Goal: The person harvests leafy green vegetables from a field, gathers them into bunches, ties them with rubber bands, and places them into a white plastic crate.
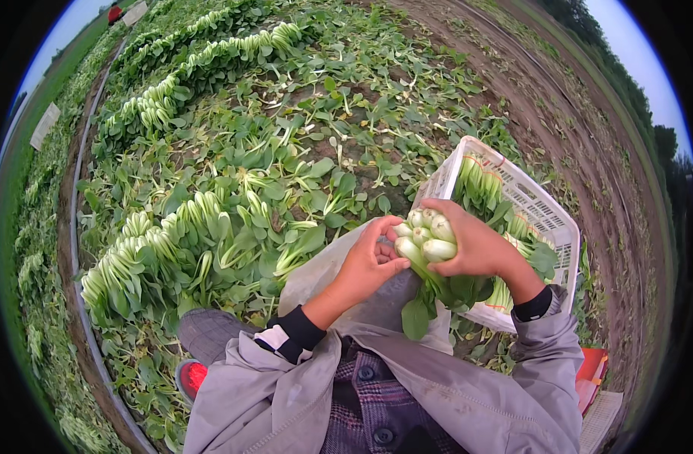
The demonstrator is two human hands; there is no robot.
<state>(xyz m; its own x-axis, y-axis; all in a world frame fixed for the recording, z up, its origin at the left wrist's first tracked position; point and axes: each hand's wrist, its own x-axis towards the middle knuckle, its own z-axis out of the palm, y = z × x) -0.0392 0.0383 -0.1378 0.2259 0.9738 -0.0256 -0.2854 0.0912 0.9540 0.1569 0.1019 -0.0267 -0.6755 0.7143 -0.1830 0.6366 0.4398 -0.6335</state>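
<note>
A bunch of leafy greens with pale, thick bases, like bok choy (423,238), is held above my lap, bases up and leaves hanging down. My right hand (474,241) wraps around the right side of the bunch. On its left side, my left hand (369,258) has curled fingers at the bases; whether it grips a stalk is hard to tell. Just beyond my right hand stands a white plastic crate (570,241) with banded bunches of the same greens (480,179) inside. To the left, a row of loose cut greens (153,247) lies on the ground.
Further rows of cut greens (227,51) lie ahead. Scattered leaves and stalks cover the soil around me. A grey hose or pipe (77,227) runs along the left. Bare furrowed soil (585,142) lies right of the crate. A red-orange package (590,369) sits at lower right.
</note>
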